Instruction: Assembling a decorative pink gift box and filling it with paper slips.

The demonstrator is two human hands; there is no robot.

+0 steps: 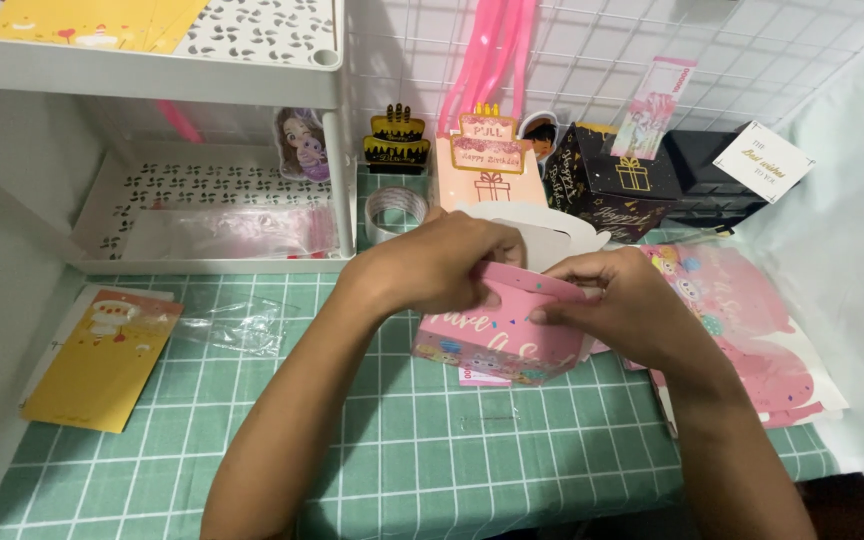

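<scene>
Over on the far left there's a flat yellow paper card [102, 358] lying on the green grid-patterned tabletop [432, 450], with a crumpled clear plastic sleeve [237, 328] just beside it and a white perforated plastic shelf rack [202, 215] behind. Your left hand [437, 265] has its fingers pinched on the top flap of the pink printed cardboard gift box [497, 340], which sits mid-tabletop right in front of you. Your right hand [622, 305] grips the same flap from the other side, fingers closed on it. Behind sits a roll of clear tape [395, 210]; to the right, a black cardboard box with gold print [612, 185] and a stack of pink printed sheets [752, 330].
</scene>
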